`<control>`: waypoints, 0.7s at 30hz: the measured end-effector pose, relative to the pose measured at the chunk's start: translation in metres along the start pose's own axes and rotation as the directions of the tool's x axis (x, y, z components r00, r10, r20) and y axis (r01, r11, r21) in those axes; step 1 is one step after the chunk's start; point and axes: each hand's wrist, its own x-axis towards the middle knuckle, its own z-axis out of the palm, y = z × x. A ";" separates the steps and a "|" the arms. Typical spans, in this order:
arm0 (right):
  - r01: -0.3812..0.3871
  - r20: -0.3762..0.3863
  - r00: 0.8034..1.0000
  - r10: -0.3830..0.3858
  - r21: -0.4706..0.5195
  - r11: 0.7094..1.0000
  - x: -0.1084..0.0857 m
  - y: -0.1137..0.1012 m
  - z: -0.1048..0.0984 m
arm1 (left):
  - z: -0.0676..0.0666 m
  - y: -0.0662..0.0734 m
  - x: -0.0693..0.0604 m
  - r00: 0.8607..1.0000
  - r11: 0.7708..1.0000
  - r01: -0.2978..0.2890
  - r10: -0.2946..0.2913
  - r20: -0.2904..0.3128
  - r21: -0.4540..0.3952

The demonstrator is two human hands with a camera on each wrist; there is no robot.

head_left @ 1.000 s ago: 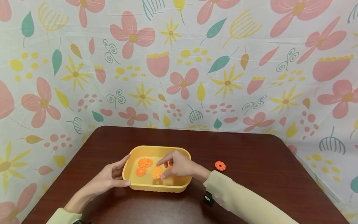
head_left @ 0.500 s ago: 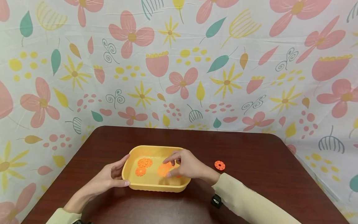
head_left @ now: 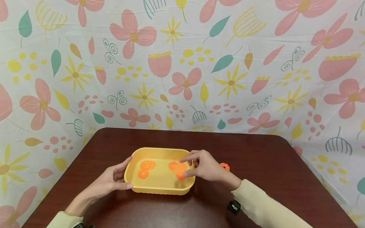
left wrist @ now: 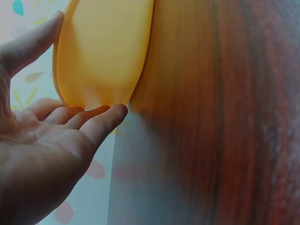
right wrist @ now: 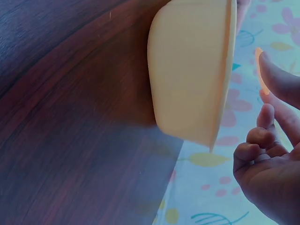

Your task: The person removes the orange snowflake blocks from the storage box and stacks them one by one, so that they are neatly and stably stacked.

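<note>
The yellow tray (head_left: 159, 186) stands on the table in the head view. At its left end my left hand (head_left: 109, 180) holds it, thumb at the near corner and fingers at the far one; the left wrist view shows this hand (left wrist: 61, 136) along the tray's end wall. Over the right end, my right hand (head_left: 208, 166) pinches an orange notched disc (right wrist: 261, 70) between thumb and index finger. Several orange discs lie inside: a left cluster (head_left: 146, 165) and others on the right (head_left: 172, 165), partly hidden by the held disc and fingers.
Another orange disc (head_left: 225, 166) lies on the dark wooden table (head_left: 256, 158), right of the tray and partly behind my right forearm. A flowered cloth (head_left: 182, 79) hangs behind the table and along its sides.
My right hand has moved right, with the pinched disc, from the tray's middle to its right end. My left hand and the tray stay in place.
</note>
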 end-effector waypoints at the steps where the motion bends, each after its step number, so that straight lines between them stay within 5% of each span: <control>1: -0.007 -0.007 1.000 0.007 0.000 1.000 -0.002 0.000 -0.002 | 0.000 0.000 0.000 1.000 1.000 0.001 -0.001 0.001 -0.002; 21: -0.070 -0.119 0.991 0.061 -0.074 0.995 -0.034 0.025 -0.048 | 0.000 0.001 0.000 1.000 1.000 0.009 -0.009 0.001 0.000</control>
